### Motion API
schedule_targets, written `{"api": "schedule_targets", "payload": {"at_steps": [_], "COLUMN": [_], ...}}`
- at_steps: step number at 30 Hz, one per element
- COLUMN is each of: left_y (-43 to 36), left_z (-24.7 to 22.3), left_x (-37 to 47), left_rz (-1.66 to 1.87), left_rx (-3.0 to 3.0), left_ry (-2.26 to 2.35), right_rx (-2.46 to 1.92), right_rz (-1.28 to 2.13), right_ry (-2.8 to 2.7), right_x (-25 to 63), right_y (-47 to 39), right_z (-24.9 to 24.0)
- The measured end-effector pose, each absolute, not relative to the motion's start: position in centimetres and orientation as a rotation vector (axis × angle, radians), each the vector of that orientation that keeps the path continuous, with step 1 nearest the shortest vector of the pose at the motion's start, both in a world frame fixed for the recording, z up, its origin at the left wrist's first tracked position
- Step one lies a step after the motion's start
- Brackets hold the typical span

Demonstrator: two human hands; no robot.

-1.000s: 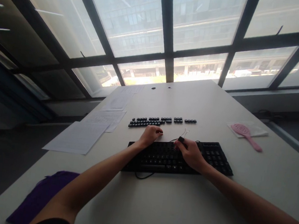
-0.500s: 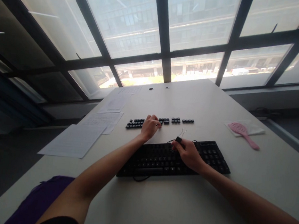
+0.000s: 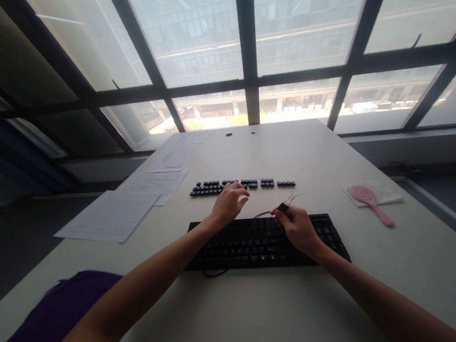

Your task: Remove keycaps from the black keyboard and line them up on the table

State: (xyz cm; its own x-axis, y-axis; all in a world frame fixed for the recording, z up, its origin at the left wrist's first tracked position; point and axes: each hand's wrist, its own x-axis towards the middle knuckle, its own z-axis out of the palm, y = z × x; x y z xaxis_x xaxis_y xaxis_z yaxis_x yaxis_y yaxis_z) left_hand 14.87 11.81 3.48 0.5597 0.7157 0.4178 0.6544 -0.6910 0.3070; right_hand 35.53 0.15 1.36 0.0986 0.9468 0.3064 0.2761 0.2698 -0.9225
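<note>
A black keyboard (image 3: 245,244) lies in front of me, partly hidden under my forearms. In my right hand (image 3: 301,229), above its upper right part, is a wire keycap puller (image 3: 284,207); the wire loops point up and away. My left hand (image 3: 228,203) hovers between the keyboard and a line of loose keycaps (image 3: 207,190), thumb and fingers apart with nothing visible in them. Its fingers cover part of that line. More loose keycaps (image 3: 267,183) stand in small groups to the right.
Printed sheets (image 3: 106,216) overlap along the table's left side. A pink hairbrush (image 3: 364,194) rests on a clear bag at the right. Purple cloth (image 3: 68,306) lies at the near left. Windows stand beyond the white table (image 3: 285,155).
My left hand has spread its fingers and shifted slightly nearer to me. My right hand has moved a little right and up with the keycap puller.
</note>
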Motion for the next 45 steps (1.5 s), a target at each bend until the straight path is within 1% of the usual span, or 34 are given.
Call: {"api": "schedule_targets", "payload": {"at_steps": [4, 7, 16, 22, 25, 31, 34, 39, 45], "left_y": [6.6, 4.4, 3.9, 3.2, 3.1, 3.7, 3.8, 3.8, 3.5], "left_z": [3.1, 2.2, 0.9, 1.6, 1.8, 1.1, 0.9, 0.9, 1.0], "left_x": [16.2, 16.8, 16.9, 16.8, 16.8, 17.1, 17.1, 16.9, 16.7], "left_rz": [0.737, 0.754, 0.772, 0.72, 0.658, 0.619, 0.623, 0.677, 0.833], "left_rx": [2.597, 2.519, 2.445, 2.476, 2.497, 2.441, 2.401, 2.32, 2.263], "left_ry": [1.026, 0.976, 0.997, 0.912, 0.868, 0.953, 0.963, 0.935, 0.886], "right_rx": [-1.204, -1.194, -1.148, -1.22, -1.217, -1.256, -1.27, -1.299, -1.312], "right_rz": [0.758, 0.745, 0.747, 0.465, 0.44, 0.705, 0.763, 0.768, 0.645], "right_ry": [-1.562, -1.679, -1.893, -1.995, -1.922, -1.696, -1.63, -1.547, -1.525], "right_x": [35.8, 35.6, 35.2, 34.5, 34.1, 34.6, 34.9, 35.1, 34.4], "right_y": [0.0, -0.1, 0.0, -1.2, -1.5, -1.0, -0.7, -0.7, -0.9], "right_z": [1.5, 1.6, 2.3, 1.2, 0.7, 0.7, 0.9, 0.9, 0.9]}}
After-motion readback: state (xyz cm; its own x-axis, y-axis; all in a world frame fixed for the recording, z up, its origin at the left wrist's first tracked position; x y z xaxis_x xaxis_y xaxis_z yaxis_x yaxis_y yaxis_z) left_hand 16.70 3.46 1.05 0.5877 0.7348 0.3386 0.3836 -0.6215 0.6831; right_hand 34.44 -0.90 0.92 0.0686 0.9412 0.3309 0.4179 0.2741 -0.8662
